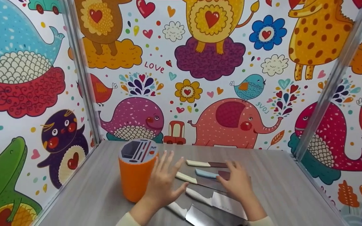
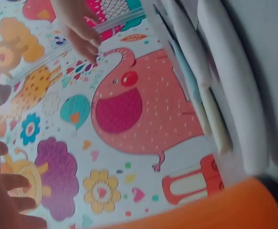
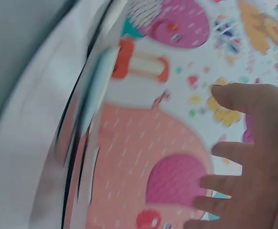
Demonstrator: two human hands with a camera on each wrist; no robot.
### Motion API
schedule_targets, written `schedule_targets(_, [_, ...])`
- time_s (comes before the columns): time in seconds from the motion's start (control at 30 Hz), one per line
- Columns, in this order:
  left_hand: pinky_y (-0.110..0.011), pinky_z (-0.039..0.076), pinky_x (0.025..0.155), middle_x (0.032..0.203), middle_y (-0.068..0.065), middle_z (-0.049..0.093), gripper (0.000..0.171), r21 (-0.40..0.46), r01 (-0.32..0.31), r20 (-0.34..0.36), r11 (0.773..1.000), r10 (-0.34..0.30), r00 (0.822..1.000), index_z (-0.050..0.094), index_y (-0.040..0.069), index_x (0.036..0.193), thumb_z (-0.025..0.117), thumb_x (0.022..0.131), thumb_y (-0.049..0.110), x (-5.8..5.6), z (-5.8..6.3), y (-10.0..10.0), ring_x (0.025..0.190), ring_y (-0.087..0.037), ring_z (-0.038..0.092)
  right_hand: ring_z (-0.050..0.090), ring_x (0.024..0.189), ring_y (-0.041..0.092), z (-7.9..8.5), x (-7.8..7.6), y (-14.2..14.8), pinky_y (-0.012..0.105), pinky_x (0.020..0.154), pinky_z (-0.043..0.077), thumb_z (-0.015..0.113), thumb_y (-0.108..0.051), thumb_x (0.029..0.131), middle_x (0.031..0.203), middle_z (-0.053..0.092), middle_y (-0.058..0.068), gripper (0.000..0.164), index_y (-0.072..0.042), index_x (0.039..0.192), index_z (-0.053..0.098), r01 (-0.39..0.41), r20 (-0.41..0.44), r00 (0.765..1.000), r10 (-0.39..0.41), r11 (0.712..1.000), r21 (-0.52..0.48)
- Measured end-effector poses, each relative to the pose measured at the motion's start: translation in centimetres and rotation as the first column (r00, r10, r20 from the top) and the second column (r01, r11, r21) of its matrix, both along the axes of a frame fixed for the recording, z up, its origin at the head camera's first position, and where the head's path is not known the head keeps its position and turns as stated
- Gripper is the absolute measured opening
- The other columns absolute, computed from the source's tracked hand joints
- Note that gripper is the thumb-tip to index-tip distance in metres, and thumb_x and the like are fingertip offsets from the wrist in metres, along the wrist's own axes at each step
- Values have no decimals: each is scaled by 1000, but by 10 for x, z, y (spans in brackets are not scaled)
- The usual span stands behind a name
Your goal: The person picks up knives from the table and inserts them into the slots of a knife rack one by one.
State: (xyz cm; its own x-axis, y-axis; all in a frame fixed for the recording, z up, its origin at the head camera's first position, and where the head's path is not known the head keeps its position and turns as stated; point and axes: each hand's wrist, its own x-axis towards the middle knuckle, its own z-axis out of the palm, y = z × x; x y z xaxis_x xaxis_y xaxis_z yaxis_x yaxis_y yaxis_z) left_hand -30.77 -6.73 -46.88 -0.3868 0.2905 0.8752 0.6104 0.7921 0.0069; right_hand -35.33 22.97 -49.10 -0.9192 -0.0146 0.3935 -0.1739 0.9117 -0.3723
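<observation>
My left hand (image 1: 163,183), its fingers spread and straight, hovers just right of the orange knife block (image 1: 136,179) and overlaps its edge in the head view. The right hand (image 1: 240,183) hangs over the blades with loosely bent fingers and nothing in its grasp. Under and between the hands lie several knives side by side, handles to the left: a cream-handled knife (image 1: 197,163) at the back, a blue-handled knife (image 1: 206,173), another cream-handled knife (image 1: 186,178), a white-handled cleaver (image 1: 228,204), and a second broad-bladed knife (image 1: 200,216) nearest me, partly cut off.
The grey wood-grain table (image 1: 272,175) is enclosed by printed panels (image 1: 174,88) with cartoon animals at the back and both sides. Metal corner posts (image 1: 82,72) join the panels. Slots and a larger opening show in the knife block's grey top (image 1: 138,151).
</observation>
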Motion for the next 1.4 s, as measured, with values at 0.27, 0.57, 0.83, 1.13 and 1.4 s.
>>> schedule_targets(0.27, [-54,40,109,131,-22,62,63,374,36,-323,927,94,942,65,3,122,67,82,51,-15,5,-56,122,-45,52,62,105,32,3,25,-65,50,86,53,84,-40,72,113,65,8,59,-16,123,66,-277,65,957,283,957,-86])
schedule_targets(0.57, [-60,40,110,153,-11,40,105,643,-51,178,764,-84,980,31,10,152,87,66,31,-47,-35,-103,134,-26,42,67,92,27,-27,37,-104,36,73,54,83,-34,70,103,67,11,52,-11,114,67,-469,275,831,483,875,-119])
schedule_targets(0.83, [-53,39,114,153,-4,41,106,762,-119,407,636,-328,852,19,27,157,86,75,24,-52,-55,-122,130,-21,47,53,70,4,-47,37,-121,24,63,47,85,-27,65,81,62,-5,43,-16,103,67,-519,369,772,517,849,-102])
schedule_targets(1.13, [-18,40,107,149,-2,44,105,764,-169,432,623,-299,851,22,22,155,87,73,27,-49,-52,-124,125,-12,47,46,61,2,-55,35,-134,20,56,41,82,-15,58,69,53,-11,39,-17,94,67,-535,355,786,507,845,-23])
schedule_targets(1.4, [1,32,96,147,-15,44,101,766,-175,419,618,-275,865,24,4,153,86,74,17,-20,-18,-112,125,-20,48,50,61,6,-63,30,-143,22,55,42,84,-16,55,65,55,-8,32,-12,81,66,-503,263,845,466,860,92])
